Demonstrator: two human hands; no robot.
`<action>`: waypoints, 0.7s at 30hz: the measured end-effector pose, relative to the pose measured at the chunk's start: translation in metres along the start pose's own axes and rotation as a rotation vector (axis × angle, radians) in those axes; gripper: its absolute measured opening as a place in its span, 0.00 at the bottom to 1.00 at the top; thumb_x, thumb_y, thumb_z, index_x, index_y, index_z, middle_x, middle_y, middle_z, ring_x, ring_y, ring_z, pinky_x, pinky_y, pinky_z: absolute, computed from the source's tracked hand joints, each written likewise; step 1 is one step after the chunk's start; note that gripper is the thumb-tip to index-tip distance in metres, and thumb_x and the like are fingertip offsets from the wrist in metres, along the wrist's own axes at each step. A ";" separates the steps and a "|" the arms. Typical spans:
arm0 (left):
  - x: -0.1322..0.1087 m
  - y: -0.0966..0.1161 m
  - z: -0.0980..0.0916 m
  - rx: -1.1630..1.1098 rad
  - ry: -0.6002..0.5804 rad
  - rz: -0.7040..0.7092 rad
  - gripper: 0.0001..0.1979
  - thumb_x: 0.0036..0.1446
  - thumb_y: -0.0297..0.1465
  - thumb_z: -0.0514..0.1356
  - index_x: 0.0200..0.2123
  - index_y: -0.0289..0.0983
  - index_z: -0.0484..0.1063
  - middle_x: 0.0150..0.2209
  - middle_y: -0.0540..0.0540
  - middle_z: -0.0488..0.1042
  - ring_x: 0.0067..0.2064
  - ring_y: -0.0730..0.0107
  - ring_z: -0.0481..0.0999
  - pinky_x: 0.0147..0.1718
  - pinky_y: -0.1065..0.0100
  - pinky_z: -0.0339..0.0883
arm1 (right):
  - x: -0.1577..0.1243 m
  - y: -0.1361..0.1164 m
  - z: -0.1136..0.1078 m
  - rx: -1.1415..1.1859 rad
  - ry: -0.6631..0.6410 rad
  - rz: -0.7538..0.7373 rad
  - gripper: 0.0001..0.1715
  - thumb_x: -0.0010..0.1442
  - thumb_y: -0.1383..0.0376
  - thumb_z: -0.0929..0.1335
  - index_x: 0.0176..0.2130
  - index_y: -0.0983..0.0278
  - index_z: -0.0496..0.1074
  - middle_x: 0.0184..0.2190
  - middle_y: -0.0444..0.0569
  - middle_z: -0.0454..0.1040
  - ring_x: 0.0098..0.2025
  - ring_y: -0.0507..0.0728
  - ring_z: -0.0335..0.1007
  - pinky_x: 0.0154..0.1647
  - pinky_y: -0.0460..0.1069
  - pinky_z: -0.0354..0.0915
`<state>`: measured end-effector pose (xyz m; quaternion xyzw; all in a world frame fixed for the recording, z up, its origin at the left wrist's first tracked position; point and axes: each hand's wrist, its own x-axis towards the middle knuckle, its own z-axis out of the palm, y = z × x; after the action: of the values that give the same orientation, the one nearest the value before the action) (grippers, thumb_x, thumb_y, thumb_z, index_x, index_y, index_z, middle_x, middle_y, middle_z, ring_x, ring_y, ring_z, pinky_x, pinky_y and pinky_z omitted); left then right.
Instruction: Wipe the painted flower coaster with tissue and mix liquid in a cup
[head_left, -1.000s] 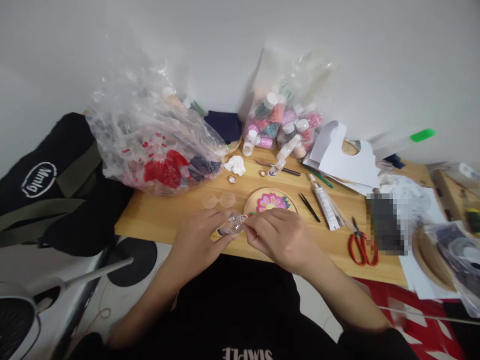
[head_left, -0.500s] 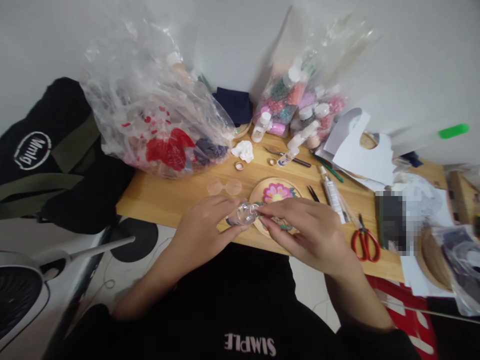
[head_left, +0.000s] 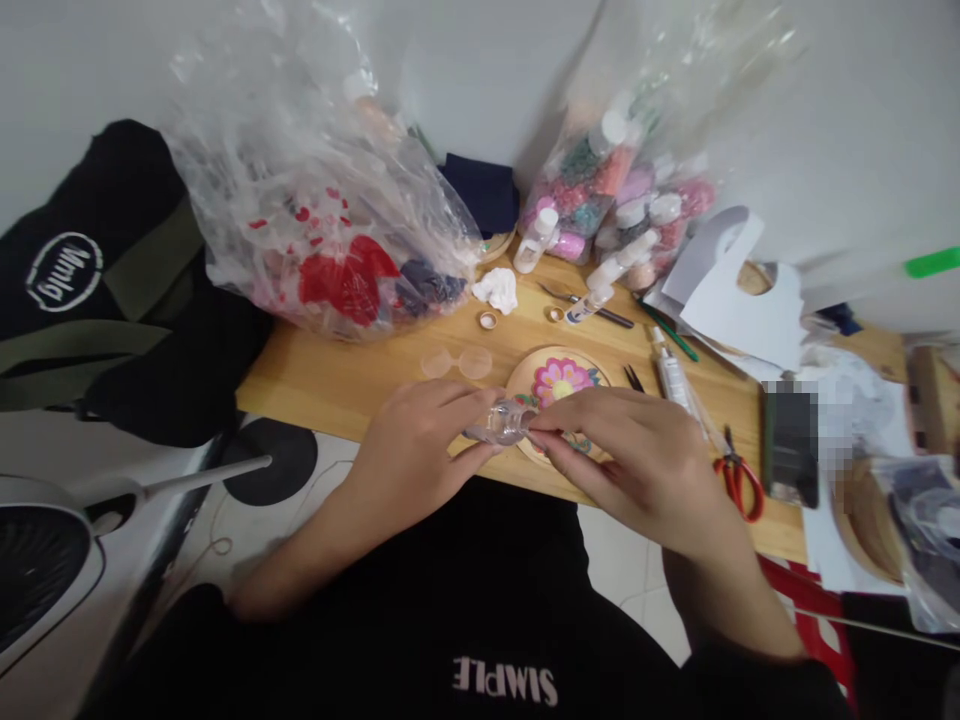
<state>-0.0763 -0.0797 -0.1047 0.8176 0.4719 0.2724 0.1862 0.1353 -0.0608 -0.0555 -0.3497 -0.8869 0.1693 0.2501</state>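
By the front edge of the table (head_left: 360,385), the left hand (head_left: 420,440) grips a bottle (head_left: 504,422); the right hand (head_left: 634,445), fingertips pinched, meets its mouth. Wood separates left hand and bag (head_left: 349,280).

The left grip (head_left: 420,435) holds a clear bottle (head_left: 505,422).

The left hand (head_left: 420,430) conceals the base of the clear bottle (head_left: 504,424), the right hand (head_left: 630,450) partly covers the floral disc (head_left: 562,382), and the near-left fan (head_left: 37,570) is cropped.
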 end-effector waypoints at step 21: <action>0.007 0.009 -0.013 -0.426 -0.264 -0.122 0.13 0.54 0.32 0.70 0.44 0.41 0.76 0.39 0.56 0.82 0.41 0.69 0.80 0.41 0.69 0.68 | 0.003 -0.004 -0.011 0.389 -0.109 0.218 0.05 0.66 0.68 0.67 0.35 0.62 0.71 0.27 0.41 0.74 0.26 0.48 0.70 0.27 0.44 0.66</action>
<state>-0.0760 -0.0774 -0.0879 0.7584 0.4238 0.2450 0.4303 0.1375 -0.0599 -0.0439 -0.3788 -0.8068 0.3817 0.2446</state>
